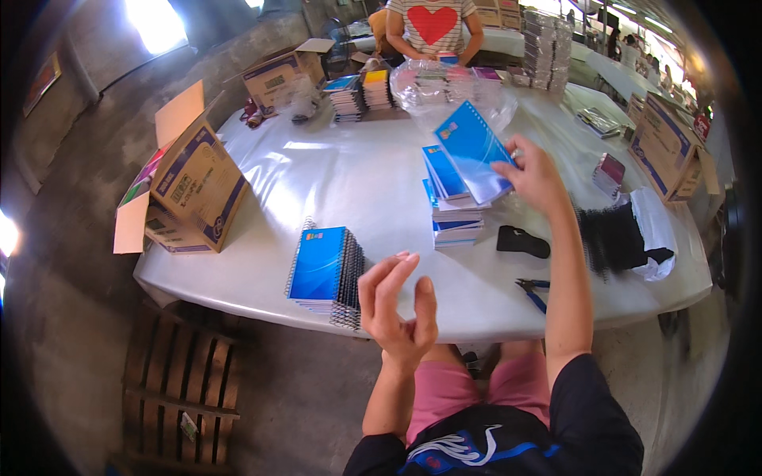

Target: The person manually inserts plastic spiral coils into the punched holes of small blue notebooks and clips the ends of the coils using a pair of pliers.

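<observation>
Pinched in my right hand is a blue notebook with punched holes along its top edge and no coil in it. It is raised and tilted above a stack of unbound blue notebooks. My left hand hovers near the table's front edge, fingers curved and apart, with nothing between them. Just left of it stands a stack of blue notebooks with black spiral coils. Pliers with blue handles lie below my right forearm, and a small black pouch-like item rests near them.
On the right lie black coils on white wrapping. Cardboard boxes stand at left and right. Across the table, a person in a striped shirt works behind clear plastic and notebook stacks. A wooden pallet lies on the floor.
</observation>
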Demonstrator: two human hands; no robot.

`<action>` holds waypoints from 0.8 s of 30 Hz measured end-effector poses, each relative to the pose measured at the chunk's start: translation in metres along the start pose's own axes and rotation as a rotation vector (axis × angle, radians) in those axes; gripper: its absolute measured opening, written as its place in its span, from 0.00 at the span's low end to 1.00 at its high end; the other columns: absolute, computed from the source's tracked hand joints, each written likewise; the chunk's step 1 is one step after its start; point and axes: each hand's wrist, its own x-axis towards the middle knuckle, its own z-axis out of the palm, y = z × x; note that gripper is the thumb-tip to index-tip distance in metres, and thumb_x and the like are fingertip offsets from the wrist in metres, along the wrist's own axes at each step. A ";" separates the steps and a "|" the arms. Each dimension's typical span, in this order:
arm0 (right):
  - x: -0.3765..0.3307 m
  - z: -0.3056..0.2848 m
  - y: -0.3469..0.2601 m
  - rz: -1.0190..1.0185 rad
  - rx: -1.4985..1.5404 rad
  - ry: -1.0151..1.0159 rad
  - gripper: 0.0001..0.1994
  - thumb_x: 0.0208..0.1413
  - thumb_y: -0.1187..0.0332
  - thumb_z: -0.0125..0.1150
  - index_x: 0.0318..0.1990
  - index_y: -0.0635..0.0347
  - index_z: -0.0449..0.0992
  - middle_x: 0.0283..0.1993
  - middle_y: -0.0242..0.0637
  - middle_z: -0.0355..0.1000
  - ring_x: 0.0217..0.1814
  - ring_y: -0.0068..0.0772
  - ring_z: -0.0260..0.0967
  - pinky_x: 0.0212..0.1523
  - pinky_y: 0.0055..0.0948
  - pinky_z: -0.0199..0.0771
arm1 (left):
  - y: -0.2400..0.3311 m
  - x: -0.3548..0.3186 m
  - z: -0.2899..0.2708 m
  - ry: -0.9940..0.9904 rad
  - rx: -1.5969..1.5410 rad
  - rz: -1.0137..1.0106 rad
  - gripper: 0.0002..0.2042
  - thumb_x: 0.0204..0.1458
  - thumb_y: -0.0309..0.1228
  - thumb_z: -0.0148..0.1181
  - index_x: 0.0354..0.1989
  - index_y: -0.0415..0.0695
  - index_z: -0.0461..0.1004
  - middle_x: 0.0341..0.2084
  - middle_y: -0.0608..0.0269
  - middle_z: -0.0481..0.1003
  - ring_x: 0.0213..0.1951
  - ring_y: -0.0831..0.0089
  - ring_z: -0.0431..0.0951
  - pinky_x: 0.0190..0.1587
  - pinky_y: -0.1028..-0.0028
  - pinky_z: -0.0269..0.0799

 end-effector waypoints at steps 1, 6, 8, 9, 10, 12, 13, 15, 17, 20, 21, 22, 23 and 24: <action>-0.024 -0.005 -0.012 -0.033 -0.036 -0.064 0.16 0.44 0.63 0.70 0.37 0.59 0.71 0.24 0.43 0.74 0.25 0.39 0.73 0.28 0.34 0.70 | 0.003 -0.003 0.007 0.010 0.019 0.027 0.15 0.48 0.23 0.57 0.46 0.34 0.72 0.42 0.50 0.73 0.45 0.61 0.73 0.46 0.68 0.70; -0.140 0.026 0.029 -0.284 -0.507 -0.340 0.13 0.49 0.65 0.61 0.44 0.46 0.73 0.24 0.46 0.73 0.27 0.53 0.73 0.28 0.47 0.72 | 0.017 -0.060 0.044 -0.423 0.343 -0.014 0.21 0.49 0.42 0.59 0.52 0.50 0.72 0.45 0.64 0.71 0.62 0.61 0.61 0.65 0.45 0.25; -0.158 0.025 0.063 -0.257 -0.303 -0.352 0.15 0.48 0.66 0.61 0.46 0.48 0.74 0.25 0.45 0.74 0.28 0.52 0.73 0.31 0.46 0.73 | 0.005 -0.091 0.057 -0.594 0.388 -0.113 0.23 0.47 0.46 0.61 0.50 0.48 0.73 0.45 0.64 0.71 0.63 0.61 0.58 0.64 0.42 0.26; -0.160 0.021 0.072 -0.184 -0.262 -0.398 0.16 0.48 0.67 0.61 0.47 0.51 0.75 0.27 0.45 0.75 0.29 0.50 0.74 0.32 0.44 0.74 | -0.004 -0.103 0.063 -0.677 0.426 -0.164 0.24 0.46 0.48 0.62 0.49 0.47 0.73 0.44 0.64 0.71 0.63 0.61 0.57 0.64 0.41 0.26; -0.157 0.010 0.081 -0.224 -0.137 -0.423 0.17 0.48 0.66 0.61 0.47 0.53 0.74 0.28 0.44 0.75 0.31 0.48 0.75 0.34 0.42 0.74 | -0.014 -0.111 0.067 -0.620 0.458 -0.043 0.28 0.41 0.57 0.63 0.44 0.49 0.74 0.40 0.65 0.70 0.61 0.60 0.58 0.62 0.38 0.29; -0.127 -0.019 0.103 -0.302 0.118 -0.467 0.19 0.48 0.65 0.62 0.49 0.58 0.74 0.32 0.44 0.77 0.34 0.43 0.75 0.37 0.38 0.74 | -0.021 -0.119 0.067 -0.581 0.424 -0.064 0.29 0.37 0.58 0.66 0.40 0.49 0.74 0.38 0.64 0.69 0.58 0.59 0.60 0.61 0.38 0.33; -0.105 -0.030 0.116 -0.059 0.007 -0.380 0.20 0.47 0.65 0.63 0.50 0.60 0.73 0.38 0.45 0.76 0.37 0.42 0.75 0.40 0.35 0.74 | -0.023 -0.118 0.068 -0.553 0.412 -0.072 0.29 0.34 0.59 0.67 0.38 0.49 0.73 0.36 0.64 0.68 0.57 0.58 0.61 0.60 0.38 0.35; -0.055 -0.045 0.156 0.279 -0.263 -0.098 0.24 0.48 0.65 0.63 0.54 0.61 0.69 0.49 0.49 0.73 0.47 0.46 0.73 0.46 0.39 0.73 | -0.026 -0.121 0.073 -0.467 0.402 -0.035 0.30 0.26 0.58 0.72 0.31 0.48 0.69 0.34 0.62 0.66 0.53 0.54 0.61 0.58 0.39 0.44; -0.018 -0.050 0.207 0.350 -0.544 0.098 0.26 0.49 0.66 0.60 0.57 0.61 0.63 0.50 0.56 0.70 0.51 0.53 0.70 0.50 0.44 0.71 | -0.020 -0.122 0.077 -0.405 0.380 -0.045 0.31 0.25 0.56 0.74 0.29 0.48 0.67 0.34 0.60 0.65 0.53 0.52 0.61 0.57 0.40 0.46; 0.008 -0.044 0.272 0.370 -0.751 0.100 0.33 0.46 0.66 0.60 0.61 0.60 0.57 0.43 0.57 0.73 0.47 0.58 0.71 0.49 0.48 0.70 | -0.019 -0.124 0.085 -0.309 0.305 -0.032 0.26 0.26 0.53 0.73 0.26 0.50 0.67 0.33 0.63 0.66 0.49 0.56 0.63 0.55 0.44 0.47; 0.016 -0.039 0.272 0.376 -0.749 0.062 0.33 0.46 0.66 0.60 0.61 0.59 0.56 0.43 0.57 0.72 0.47 0.59 0.71 0.49 0.48 0.70 | -0.021 -0.128 0.083 -0.284 0.299 -0.043 0.24 0.27 0.53 0.72 0.25 0.51 0.68 0.32 0.65 0.66 0.48 0.58 0.64 0.56 0.44 0.46; 0.020 -0.031 0.264 0.383 -0.750 0.012 0.34 0.45 0.67 0.59 0.62 0.59 0.56 0.44 0.58 0.72 0.48 0.59 0.70 0.49 0.48 0.70 | -0.023 -0.128 0.079 -0.258 0.332 -0.027 0.23 0.27 0.52 0.72 0.25 0.51 0.68 0.31 0.65 0.67 0.47 0.58 0.64 0.55 0.45 0.47; 0.025 -0.027 0.256 0.392 -0.754 -0.033 0.34 0.45 0.67 0.59 0.62 0.59 0.55 0.45 0.59 0.72 0.48 0.60 0.70 0.50 0.49 0.70 | -0.027 -0.124 0.077 -0.233 0.358 -0.009 0.22 0.27 0.51 0.72 0.24 0.52 0.69 0.31 0.66 0.67 0.46 0.59 0.64 0.54 0.45 0.47; 0.027 -0.024 0.237 0.387 -0.757 -0.077 0.32 0.47 0.69 0.56 0.63 0.59 0.57 0.44 0.54 0.72 0.46 0.54 0.72 0.48 0.45 0.72 | -0.029 -0.123 0.071 -0.217 0.394 -0.007 0.21 0.28 0.50 0.72 0.24 0.53 0.69 0.31 0.66 0.67 0.46 0.60 0.64 0.53 0.46 0.48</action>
